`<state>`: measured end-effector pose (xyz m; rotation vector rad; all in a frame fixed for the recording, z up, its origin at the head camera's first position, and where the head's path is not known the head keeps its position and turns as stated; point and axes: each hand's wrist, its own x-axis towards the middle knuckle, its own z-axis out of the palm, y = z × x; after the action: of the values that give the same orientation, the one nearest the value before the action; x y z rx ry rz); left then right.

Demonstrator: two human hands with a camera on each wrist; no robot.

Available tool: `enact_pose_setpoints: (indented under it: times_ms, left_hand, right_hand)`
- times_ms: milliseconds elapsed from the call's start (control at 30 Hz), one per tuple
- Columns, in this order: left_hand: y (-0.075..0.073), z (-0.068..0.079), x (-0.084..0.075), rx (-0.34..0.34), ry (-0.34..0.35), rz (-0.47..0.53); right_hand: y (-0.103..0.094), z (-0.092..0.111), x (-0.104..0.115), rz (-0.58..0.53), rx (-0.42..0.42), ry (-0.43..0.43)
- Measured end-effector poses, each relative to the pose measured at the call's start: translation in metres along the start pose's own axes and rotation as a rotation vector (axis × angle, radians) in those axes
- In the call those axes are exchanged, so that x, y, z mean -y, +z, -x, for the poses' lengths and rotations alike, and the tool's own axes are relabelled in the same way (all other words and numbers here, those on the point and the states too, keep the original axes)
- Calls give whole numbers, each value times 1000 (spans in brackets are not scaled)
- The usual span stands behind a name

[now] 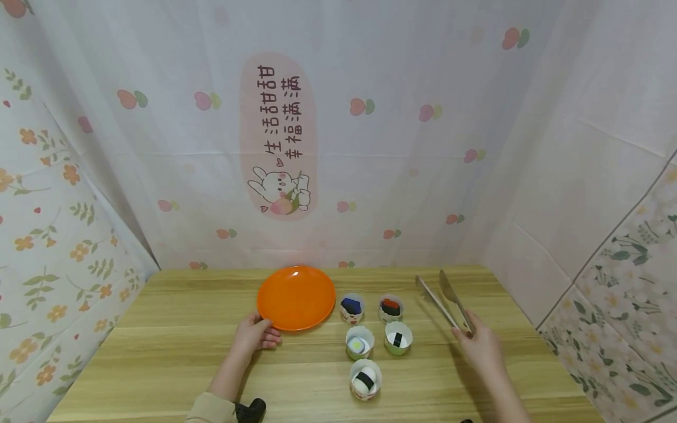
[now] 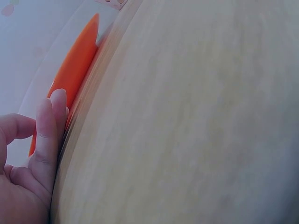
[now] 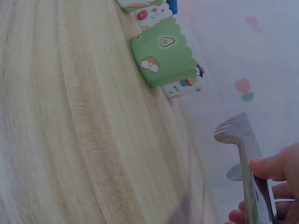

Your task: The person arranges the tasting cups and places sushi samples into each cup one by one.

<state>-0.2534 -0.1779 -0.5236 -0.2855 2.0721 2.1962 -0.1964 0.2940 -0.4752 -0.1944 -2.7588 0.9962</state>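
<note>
My left hand is at the near-left rim of a round orange plate, pinching the edge between thumb and fingers. From the left wrist view the plate appears edge-on, low over the wood. My right hand grips metal serving tongs at the handle end, their two arms spread apart and pointing away from me. Nothing is between the tong tips, and the right wrist view shows the thumb pressed along one arm of the tongs.
Between the hands stand several paper cups with toy sushi: a blue-topped one, a red-topped one, a white one with a yellow-green centre, and two white ones with black bands. A patterned curtain hangs behind the wooden table.
</note>
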Motion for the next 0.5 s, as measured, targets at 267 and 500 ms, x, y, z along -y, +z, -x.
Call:
enact_pose_setpoints:
  times_ms: [267,500]
  left_hand:
    - [0,2,0,3,1,4]
    - [0,0,0,-1,2,9]
  right_hand:
    - [8,-2,-6,-20,-4,-10]
    - [14,-3,-9,-19,-13,-28]
